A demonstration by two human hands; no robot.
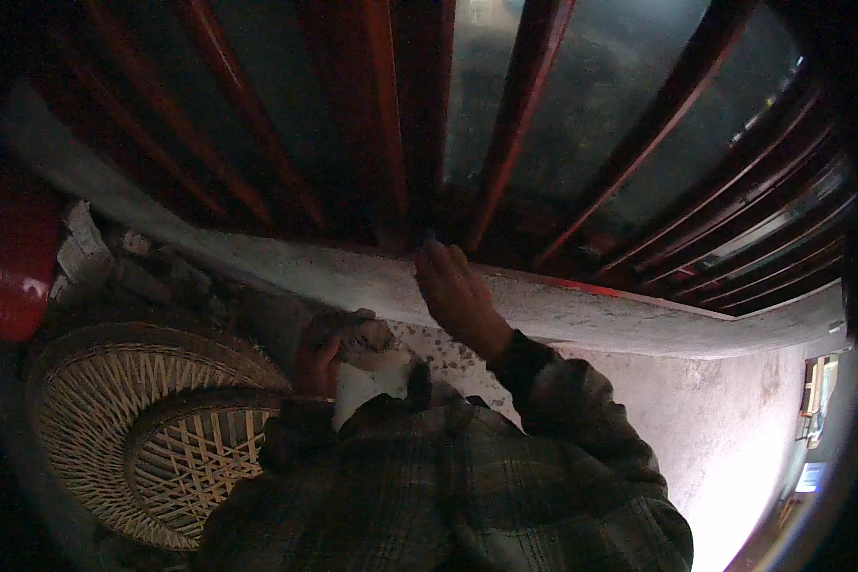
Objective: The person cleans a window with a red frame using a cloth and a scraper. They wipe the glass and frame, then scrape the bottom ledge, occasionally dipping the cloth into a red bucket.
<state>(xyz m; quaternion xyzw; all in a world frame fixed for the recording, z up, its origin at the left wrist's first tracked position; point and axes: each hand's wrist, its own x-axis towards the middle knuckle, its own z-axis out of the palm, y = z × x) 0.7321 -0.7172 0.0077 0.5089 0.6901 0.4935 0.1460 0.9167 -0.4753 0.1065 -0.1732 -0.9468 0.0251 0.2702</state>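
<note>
My right hand (pixel 461 297) reaches up to the bottom of a red-brown barred window frame (pixel 522 136), over the pale plastered sill (pixel 372 279). Its fingers lie close together against the frame's lower edge. A small bluish patch shows at the fingertips, too dim to tell what it is. Lower and to the left, my left hand (pixel 319 361) is held in front of my body, in shadow. It grips a crumpled greyish item (pixel 368 334), perhaps a cloth. Just below that is a white piece (pixel 372 382), partly hidden by my plaid sleeve and chest.
A round woven wicker seat (pixel 86 415) stands close on my left. Beyond it are a glossy red container (pixel 14 264) and a pale broken block (pixel 86 247) among dark rubble. On the right a plastered wall (pixel 686 400) runs towards bright light.
</note>
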